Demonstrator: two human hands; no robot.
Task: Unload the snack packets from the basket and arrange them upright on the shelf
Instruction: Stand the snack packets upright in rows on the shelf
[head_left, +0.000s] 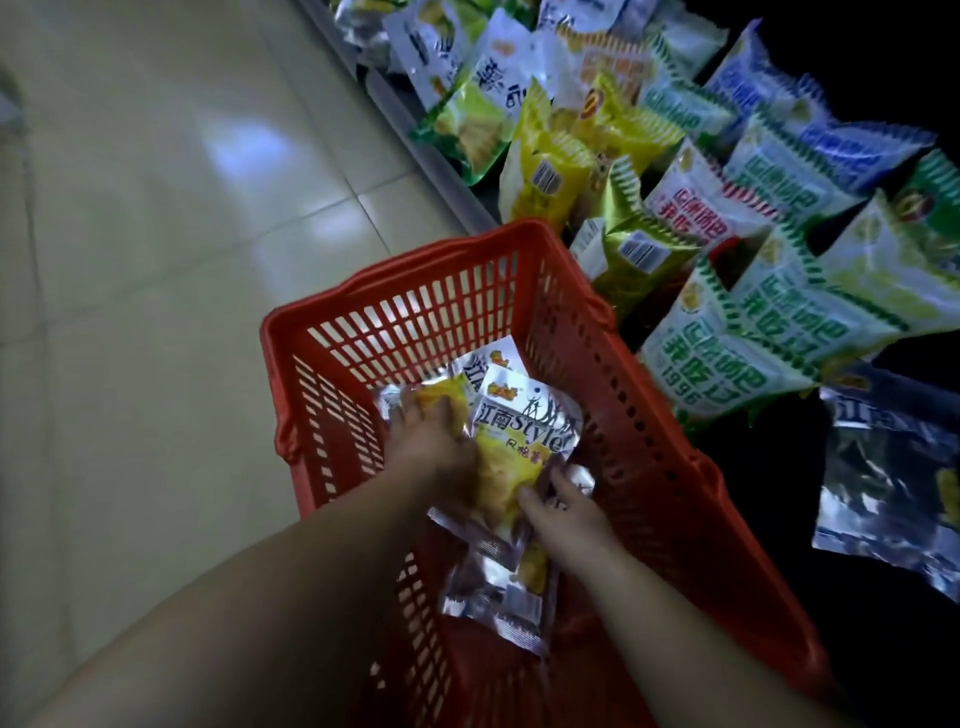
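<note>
The person leans over the red slatted plastic basket (649, 467) with both hands down inside it. The silver-and-yellow foil snack packet (524, 441) lying uppermost sits between them, just right of the left hand (431, 447) and just beyond the fingertips of the right hand (571, 514). It lies flat, its long axis running away from the fingers toward the basket's far wall. The right thumb and fingers close on its near right corner, a pinch by the look of it. The left fingers lie spread over the foil at its left edge; whether they curl under it I cannot tell. Another silver foil packet (498, 587) lies nearer the wrists. The green-and-white bags (753, 332) standing on the shelf are off beyond the right hand, so I judge that hand nearer for the carry, with the packet needing tipping upright.
</note>
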